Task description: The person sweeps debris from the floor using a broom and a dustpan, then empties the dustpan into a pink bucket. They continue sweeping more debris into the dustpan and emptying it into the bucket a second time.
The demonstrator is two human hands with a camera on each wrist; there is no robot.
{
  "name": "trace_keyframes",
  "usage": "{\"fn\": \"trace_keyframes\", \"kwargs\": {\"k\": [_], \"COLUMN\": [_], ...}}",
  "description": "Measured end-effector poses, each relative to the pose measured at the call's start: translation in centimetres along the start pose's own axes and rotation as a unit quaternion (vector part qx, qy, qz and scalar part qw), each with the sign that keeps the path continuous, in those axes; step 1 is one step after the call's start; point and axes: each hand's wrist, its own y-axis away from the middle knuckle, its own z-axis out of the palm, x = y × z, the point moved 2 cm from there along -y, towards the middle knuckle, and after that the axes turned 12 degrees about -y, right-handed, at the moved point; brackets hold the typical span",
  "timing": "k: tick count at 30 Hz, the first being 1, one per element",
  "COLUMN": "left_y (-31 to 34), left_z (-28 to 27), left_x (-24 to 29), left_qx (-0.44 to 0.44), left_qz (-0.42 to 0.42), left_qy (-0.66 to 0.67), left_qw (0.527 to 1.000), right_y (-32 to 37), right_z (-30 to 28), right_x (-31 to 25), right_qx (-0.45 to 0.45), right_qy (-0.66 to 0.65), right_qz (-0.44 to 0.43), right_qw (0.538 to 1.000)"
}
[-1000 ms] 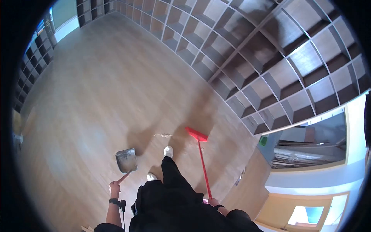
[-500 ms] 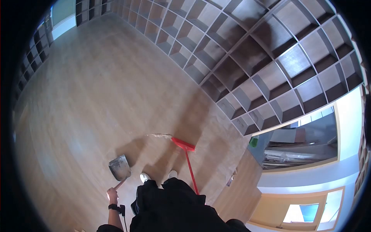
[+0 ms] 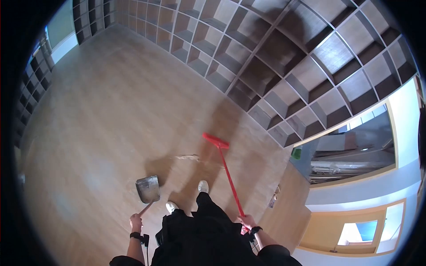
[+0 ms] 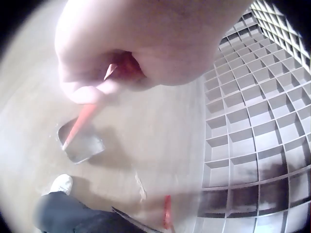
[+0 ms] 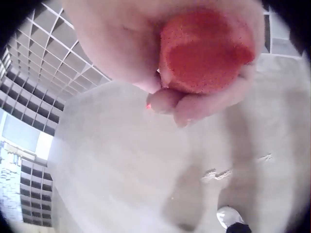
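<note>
My left hand (image 3: pixel 136 222) grips the reddish handle (image 4: pixel 80 124) of a grey dustpan (image 3: pixel 147 189), its pan low over the wooden floor, left of my feet. Pale grit shows inside the pan. In my right hand (image 3: pixel 246 221) is the long red handle (image 3: pixel 231 183) of a broom, fingers wrapped around its upper end; the handle's round red end (image 5: pixel 206 53) faces the right wrist camera. The red broom head (image 3: pixel 216 141) is out ahead, beyond and to the right of a thin line of pale debris (image 3: pixel 188 157). That debris lies between broom head and dustpan.
Tall grid shelving (image 3: pixel 248 48) runs along the right and far side. White shoes (image 3: pixel 203 186) stand just behind the debris. At the right, an opening (image 3: pixel 350 155) shows stacked boards, with a green object (image 3: pixel 296 153) by it. A small item (image 3: pixel 274 197) lies on the floor.
The broom head first came in to the debris's right end, then moved outward toward the shelves, off the debris. The dustpan shifted slightly, and the feet stepped. Both hands kept their holds.
</note>
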Motion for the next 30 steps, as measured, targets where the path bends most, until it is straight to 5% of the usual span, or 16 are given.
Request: {"fn": "trace_keyframes", "kwargs": {"k": [9, 17, 22, 28, 30], "left_y": [3.4, 9.5, 13.6, 14.3, 13.9], "left_z": [2.8, 7.9, 9.8, 10.6, 11.0], "left_x": [0.3, 2.1, 3.1, 2.9, 2.2], "left_qx": [0.029, 0.062, 0.081, 0.042, 0.023], "left_qz": [-0.007, -0.08, -0.118, -0.159, -0.152], "left_qy": [0.041, 0.095, 0.098, 0.132, 0.128], "left_qw": [0.999, 0.99, 0.985, 0.977, 0.98], "right_y": [-15.2, -24.6, -24.3, -30.6, -32.8], "right_z": [1.5, 7.1, 10.1, 8.1, 6.1], "right_x": [-21.6, -40.5, -41.8, -34.8, -31.9], "right_qx": [-0.032, -0.048, -0.011, -0.007, 0.059], "right_qy": [0.049, 0.09, 0.195, 0.205, 0.264], "right_qz": [-0.132, -0.131, -0.177, -0.22, -0.248], "right_qw": [0.99, 0.986, 0.965, 0.954, 0.93]}}
